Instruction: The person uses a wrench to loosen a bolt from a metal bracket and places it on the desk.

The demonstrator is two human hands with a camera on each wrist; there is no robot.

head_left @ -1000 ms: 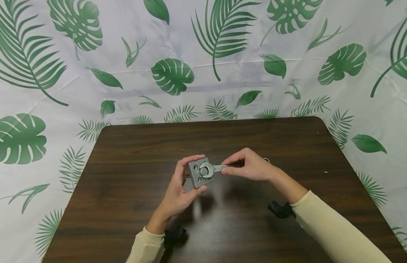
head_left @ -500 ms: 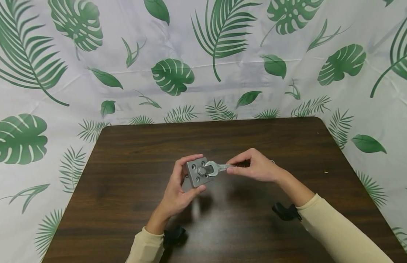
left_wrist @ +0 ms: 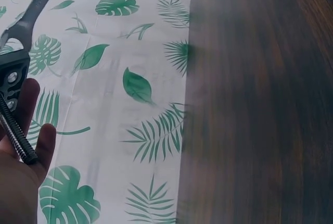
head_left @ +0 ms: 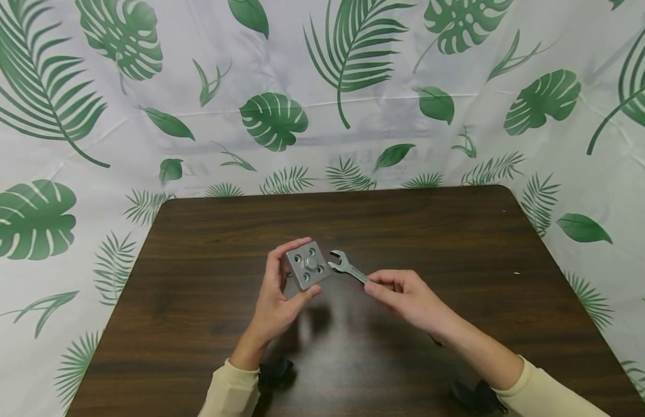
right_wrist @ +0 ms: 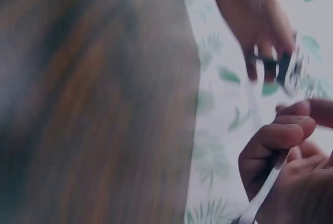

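My left hand point(head_left: 277, 307) grips a square grey metal plate point(head_left: 299, 268) by its edges, thumb below and fingers above. Holes sit near the plate's corners, and a hex bolt head point(head_left: 312, 263) stands at its centre. Behind the plate, the bolt's threaded shank point(left_wrist: 20, 140) shows in the left wrist view. A wrench point(head_left: 350, 269) is held by its handle in my right hand point(head_left: 405, 298), its open-ended jaw just right of the plate and apart from the bolt head. In the right wrist view the wrench handle point(right_wrist: 266, 186) runs out below my curled fingers.
Both hands are above a dark wood-grain table point(head_left: 223, 231). A white curtain with green leaf prints point(head_left: 353, 145) hangs behind and beside it. Black wrist straps show below each forearm. A tiny pale fleck point(head_left: 517, 273) lies at the table's right.
The wrench has come off the bolt head and moved right, its handle now slanting down to the right. My right hand moved right and nearer; my left hand shifted slightly left with the plate.
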